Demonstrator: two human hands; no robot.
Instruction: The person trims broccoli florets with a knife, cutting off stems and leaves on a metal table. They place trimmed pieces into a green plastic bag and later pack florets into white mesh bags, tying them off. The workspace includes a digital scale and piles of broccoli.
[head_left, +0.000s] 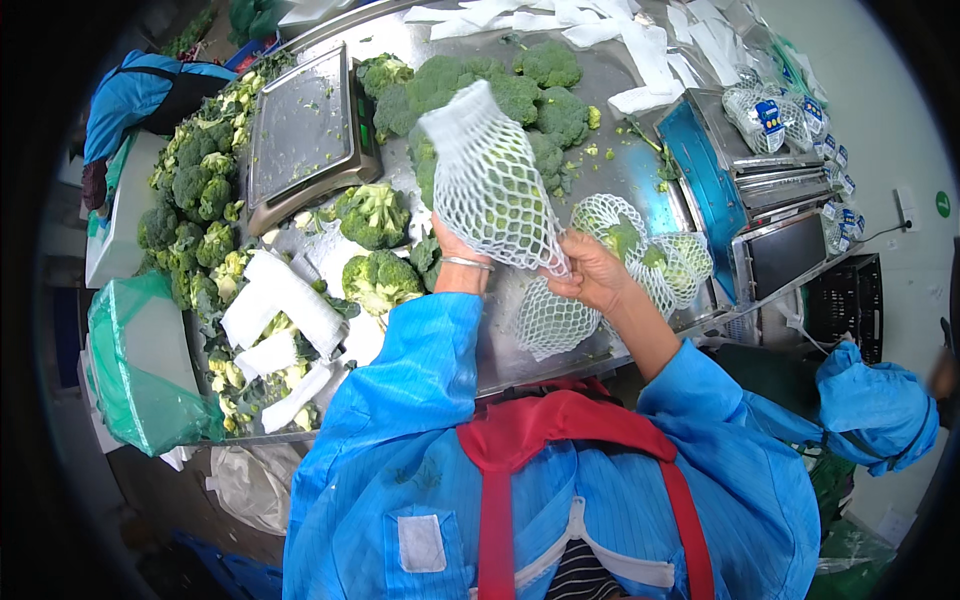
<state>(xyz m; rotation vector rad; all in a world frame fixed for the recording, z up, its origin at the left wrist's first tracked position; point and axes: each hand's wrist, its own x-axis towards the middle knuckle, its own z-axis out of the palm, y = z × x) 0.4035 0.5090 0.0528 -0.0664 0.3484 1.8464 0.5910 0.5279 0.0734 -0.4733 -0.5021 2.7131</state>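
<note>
A white foam mesh sleeve (491, 176) is stretched over a green broccoli head that shows through its holes. My left hand (456, 251), with a bangle at the wrist, holds the sleeved head from beneath; most of its fingers are hidden behind the mesh. At the sleeve's near right end, my right hand (592, 274) pinches the gathered foam between thumb and fingers. Just beyond my right hand lie sleeved broccoli heads (660, 262) and another foam sleeve (559, 319). Bare broccoli heads (514, 97) are bunched behind the held one, and more broccoli (381, 281) rests left of my left wrist.
A digital scale (300, 124) stands on the metal table (525, 364), beside heaped broccoli (202, 180). White foam sleeves (637, 45) lie along the back. A metal machine (780, 187) holds labelled netted packs (765, 120) at right. Workers in blue (142, 97) are at both sides.
</note>
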